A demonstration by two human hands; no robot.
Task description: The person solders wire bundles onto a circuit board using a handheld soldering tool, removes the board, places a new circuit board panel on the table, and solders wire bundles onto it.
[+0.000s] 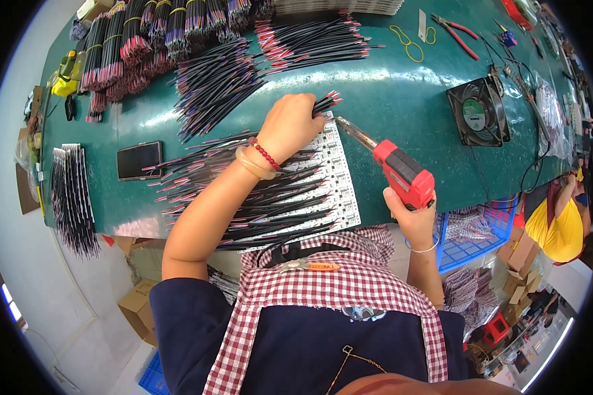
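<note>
My left hand (293, 125) is closed round a small bunch of black cables (327, 101) with red and white wire ends. It is over the upper end of a white circuit-board panel (339, 174). Many black cables (277, 207) lie in rows across that panel, their loose ends pointing left. In my right hand (413, 220) is a red and black soldering gun (402, 172), gripped by its handle. Its metal tip points up and left, close to the panel's upper edge beside my left fingers. Whether the tip touches a wire is too small to tell.
Tied cable bundles (135, 43) and loose cable piles (219, 82) cover the back left. A phone (140, 160) and finished-looking strips with cables (72, 197) lie left. On the right are a fan (476, 112), red-handled pliers (456, 34) and a blue basket (505, 230) below the table edge.
</note>
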